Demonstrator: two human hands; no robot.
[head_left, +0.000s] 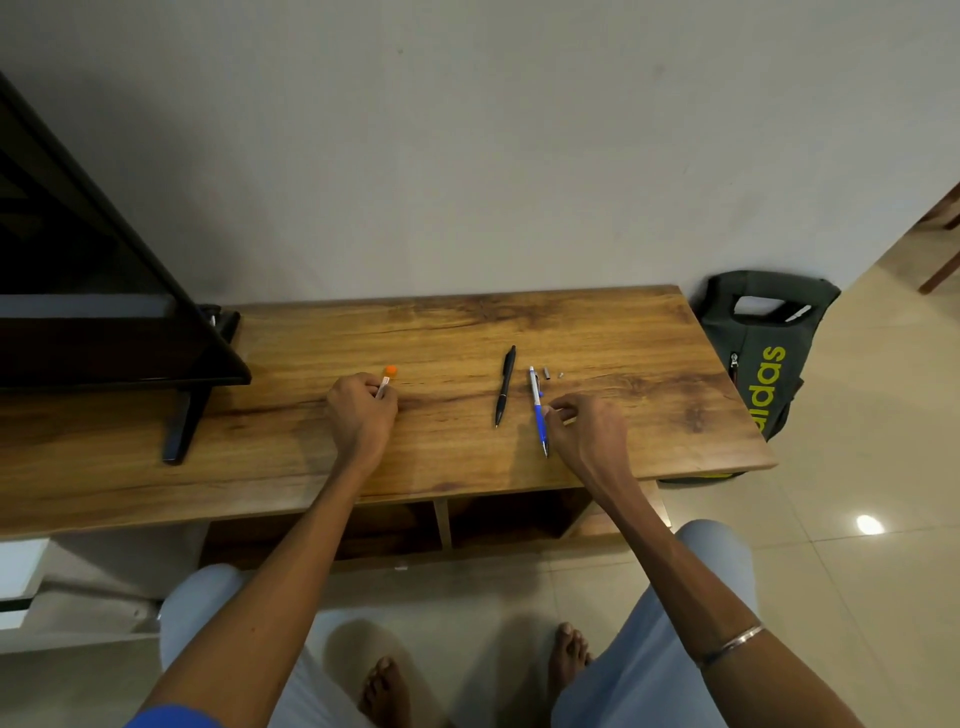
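Pale floor tiles and the person's knees fill the bottom of the frame. Above them a wood-grain counter (311, 467) spans the middle. Left of centre, the left hand (361, 410) rests on the counter, fingers curled round an orange-tipped pen barrel (384, 383). Right of centre, the right hand (584, 431) pinches a small pale piece (558, 411), too small to identify, just beside the blue pen (538, 415). A black pen (505, 387) lies between the hands, untouched. Tiny metal parts (547, 372) sit just above the blue pen. The work looks like pen assembly. It is best done with a firm pinch held low over the counter, the piece brought in line with the barrel, and the loose parts left unbrushed, since they would probably roll. A television (78, 312) stands at upper left, a bag (763, 364) at right.
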